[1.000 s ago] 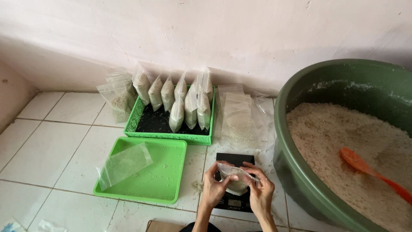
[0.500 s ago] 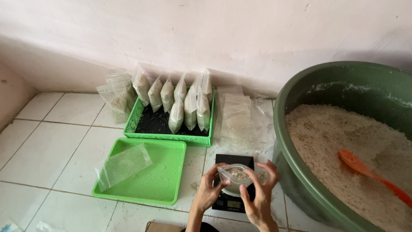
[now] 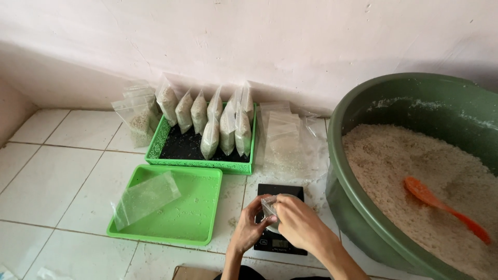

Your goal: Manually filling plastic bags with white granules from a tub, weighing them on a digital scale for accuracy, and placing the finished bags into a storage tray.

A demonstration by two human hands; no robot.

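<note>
Both my hands hold a small clear plastic bag (image 3: 270,208) with some rice in it, just above a black kitchen scale (image 3: 280,217) on the tiled floor. My left hand (image 3: 250,228) grips the bag's left side and my right hand (image 3: 300,224) closes over its top and right side. The bag is mostly hidden by my fingers. A large green basin (image 3: 358,207) full of white rice stands to the right, with an orange scoop (image 3: 441,207) lying in the rice.
A shallow green tray (image 3: 202,207) with one flat clear bag (image 3: 145,199) lies left of the scale. Behind it a green basket (image 3: 207,164) holds several filled rice bags. A pile of empty bags (image 3: 285,140) lies by the wall.
My hands have closed in over the bag, the right hand now covering its top. The view has shifted slightly.
</note>
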